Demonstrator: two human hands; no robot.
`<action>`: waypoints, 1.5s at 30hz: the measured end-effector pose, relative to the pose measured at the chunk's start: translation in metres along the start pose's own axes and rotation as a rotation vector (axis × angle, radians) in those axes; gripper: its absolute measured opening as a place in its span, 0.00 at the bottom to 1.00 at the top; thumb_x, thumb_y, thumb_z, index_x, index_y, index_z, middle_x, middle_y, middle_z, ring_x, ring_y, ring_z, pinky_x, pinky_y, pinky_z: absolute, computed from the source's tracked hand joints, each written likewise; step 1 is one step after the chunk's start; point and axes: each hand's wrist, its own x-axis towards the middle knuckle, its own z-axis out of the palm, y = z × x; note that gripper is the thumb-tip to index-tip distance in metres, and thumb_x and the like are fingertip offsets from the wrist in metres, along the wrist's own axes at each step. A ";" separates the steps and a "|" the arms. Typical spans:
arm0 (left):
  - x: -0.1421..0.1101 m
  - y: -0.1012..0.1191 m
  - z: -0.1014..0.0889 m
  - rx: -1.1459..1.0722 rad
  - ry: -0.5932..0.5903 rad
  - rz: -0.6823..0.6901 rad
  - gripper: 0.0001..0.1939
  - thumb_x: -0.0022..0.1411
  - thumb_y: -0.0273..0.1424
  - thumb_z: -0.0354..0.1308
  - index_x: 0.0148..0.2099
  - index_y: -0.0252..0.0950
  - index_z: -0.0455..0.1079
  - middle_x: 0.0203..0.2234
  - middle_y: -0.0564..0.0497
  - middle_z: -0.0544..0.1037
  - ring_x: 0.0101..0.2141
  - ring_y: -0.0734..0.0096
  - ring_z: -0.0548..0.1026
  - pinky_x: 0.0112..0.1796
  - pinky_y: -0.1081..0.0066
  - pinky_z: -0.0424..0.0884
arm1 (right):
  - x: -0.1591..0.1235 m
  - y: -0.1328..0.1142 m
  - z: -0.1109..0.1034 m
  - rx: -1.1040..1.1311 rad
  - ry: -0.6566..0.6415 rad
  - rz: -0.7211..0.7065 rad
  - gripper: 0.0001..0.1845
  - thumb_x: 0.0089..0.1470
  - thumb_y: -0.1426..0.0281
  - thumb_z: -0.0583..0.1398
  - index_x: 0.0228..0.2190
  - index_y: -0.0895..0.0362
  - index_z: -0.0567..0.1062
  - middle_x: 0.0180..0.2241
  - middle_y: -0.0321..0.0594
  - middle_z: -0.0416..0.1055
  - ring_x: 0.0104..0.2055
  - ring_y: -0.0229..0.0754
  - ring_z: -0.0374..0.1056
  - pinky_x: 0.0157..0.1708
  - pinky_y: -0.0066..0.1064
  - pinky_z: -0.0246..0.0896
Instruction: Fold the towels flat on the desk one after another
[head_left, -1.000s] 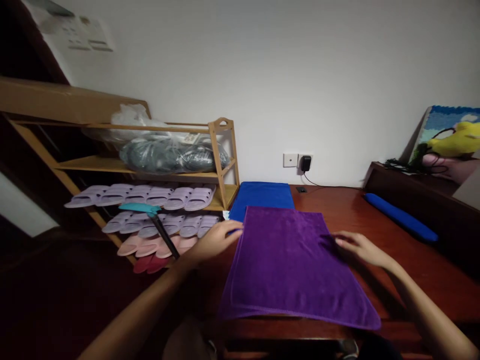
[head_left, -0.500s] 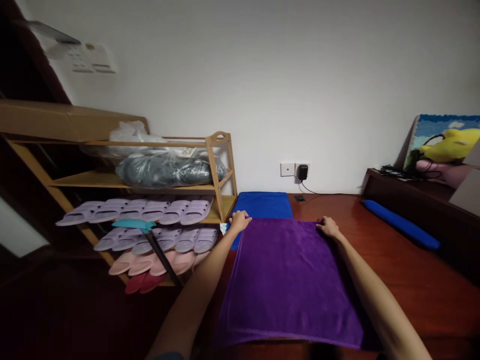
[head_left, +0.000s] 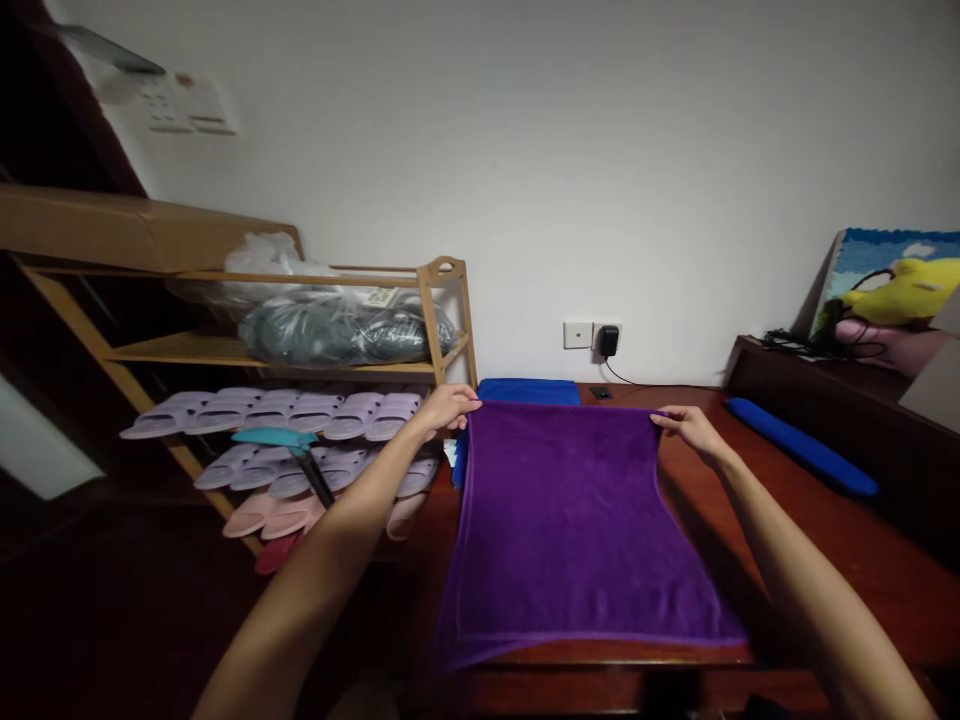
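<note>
A purple towel (head_left: 562,530) spreads over the front of the reddish-brown wooden table (head_left: 810,560), its far edge raised and pulled straight. My left hand (head_left: 448,408) pinches the far left corner between thumb and fingers. At the far right corner, my right hand (head_left: 686,428) has the same kind of pinch. The towel's near edge lies along the table's front edge, with its left corner hanging past it. Behind the raised edge a folded blue cloth (head_left: 529,391) shows only in part.
To the left stands a wooden shoe rack (head_left: 450,300) with lilac slippers (head_left: 289,412), a plastic-wrapped bundle (head_left: 337,330) and a cardboard box (head_left: 150,230). A teal-topped handle (head_left: 276,438) rises before it. A long blue roll (head_left: 799,447) lies right. A black plug (head_left: 609,340) sits in the wall socket.
Both hands have lifted the towel's far edge off the table and moved slightly apart. The near edge has shifted a little away from me, and more of the blue cloth is covered.
</note>
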 end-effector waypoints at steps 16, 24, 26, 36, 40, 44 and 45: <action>-0.020 0.040 -0.019 -0.174 0.377 0.205 0.13 0.52 0.34 0.64 0.33 0.34 0.62 0.22 0.58 0.69 0.13 0.75 0.73 0.10 0.83 0.55 | 0.010 -0.067 0.019 0.282 0.075 -0.010 0.21 0.42 0.53 0.65 0.22 0.58 0.68 0.10 0.27 0.54 0.13 0.28 0.45 0.14 0.25 0.34; -0.010 0.042 -0.019 -0.245 0.427 0.222 0.11 0.55 0.31 0.61 0.33 0.34 0.61 0.23 0.56 0.70 0.19 0.68 0.77 0.14 0.81 0.66 | 0.026 -0.071 0.029 0.389 0.117 -0.034 0.20 0.40 0.56 0.67 0.21 0.58 0.68 0.16 0.35 0.69 0.12 0.30 0.57 0.11 0.23 0.45; -0.006 0.045 -0.019 -0.259 0.455 0.226 0.10 0.55 0.30 0.60 0.33 0.34 0.61 0.23 0.56 0.70 0.21 0.67 0.78 0.16 0.79 0.69 | 0.033 -0.076 0.031 0.415 0.132 -0.036 0.20 0.39 0.56 0.68 0.22 0.59 0.69 0.21 0.39 0.74 0.14 0.32 0.62 0.13 0.23 0.50; 0.022 0.067 -0.024 -0.191 0.619 0.286 0.05 0.58 0.24 0.56 0.33 0.34 0.60 0.21 0.60 0.67 0.17 0.73 0.76 0.16 0.79 0.70 | 0.065 -0.098 0.032 0.580 0.258 -0.051 0.15 0.39 0.67 0.70 0.23 0.62 0.72 0.22 0.44 0.75 0.23 0.39 0.73 0.18 0.22 0.66; 0.047 0.076 -0.026 -0.126 0.660 0.279 0.05 0.59 0.23 0.54 0.34 0.34 0.60 0.19 0.61 0.66 0.17 0.73 0.76 0.17 0.79 0.70 | 0.080 -0.100 0.031 0.599 0.300 -0.068 0.13 0.41 0.69 0.69 0.23 0.62 0.71 0.22 0.45 0.75 0.23 0.40 0.73 0.18 0.22 0.66; 0.078 0.073 -0.025 -0.019 0.702 0.241 0.03 0.60 0.23 0.54 0.35 0.34 0.62 0.18 0.60 0.66 0.19 0.71 0.76 0.19 0.78 0.71 | 0.103 -0.094 0.035 0.578 0.328 -0.077 0.11 0.45 0.70 0.67 0.23 0.61 0.69 0.22 0.43 0.75 0.24 0.38 0.74 0.19 0.20 0.66; 0.086 0.069 -0.024 0.016 0.712 0.227 0.02 0.61 0.23 0.54 0.36 0.33 0.63 0.18 0.60 0.67 0.20 0.71 0.77 0.20 0.78 0.71 | 0.110 -0.090 0.038 0.567 0.327 -0.073 0.11 0.47 0.70 0.66 0.23 0.61 0.69 0.22 0.42 0.75 0.24 0.38 0.74 0.20 0.20 0.66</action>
